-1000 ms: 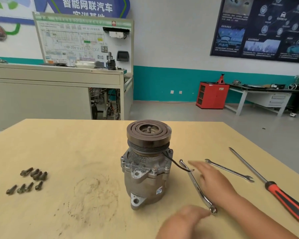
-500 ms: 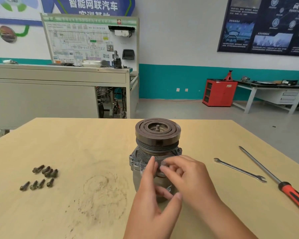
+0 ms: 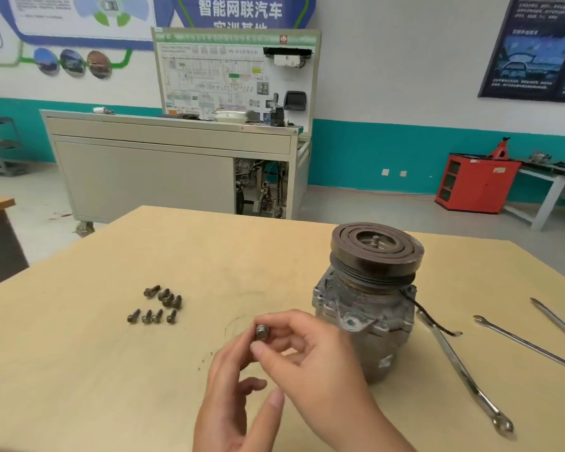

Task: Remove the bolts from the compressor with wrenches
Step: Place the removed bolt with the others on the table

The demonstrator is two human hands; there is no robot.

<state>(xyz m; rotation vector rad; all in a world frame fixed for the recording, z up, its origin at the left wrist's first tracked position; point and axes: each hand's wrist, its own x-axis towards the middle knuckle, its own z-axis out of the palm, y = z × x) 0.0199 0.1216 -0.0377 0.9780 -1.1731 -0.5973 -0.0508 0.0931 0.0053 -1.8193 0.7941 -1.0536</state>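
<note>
The person is pinching a small dark steel bolt with a flanged hex head [image 3: 261,331] between the thumb and forefinger of the right hand [image 3: 307,360]. The hand is holding it up over the pale wooden tabletop [image 3: 79,370], with the bolt's head facing the camera and its shank running away behind the fingertips, so its full length is not showing. The left hand [image 3: 225,402] is hovering just below the right and closer to the body, its fingers loosely curled, and nothing is showing in its grasp. The grey cast-metal compressor with the dark grooved pulley on top [image 3: 369,308] is standing upright just to the right of the right hand. Beyond it, a long chrome wrench [image 3: 463,376] is lying flat, its long axis running from the compressor's base toward the person, and a slimmer chrome open-ended wrench [image 3: 529,345] is lying farther right. Both are lying untouched. The cluster of eight dark removed bolts [image 3: 157,305] is sitting on the table ahead and to the left, well apart from both hands. This bolt looks free of the housing and is probably heading for that cluster. The left hand is on the nearer side, but the right is carrying the bolt, so the right would be reaching leftward and forward across the left.
</note>
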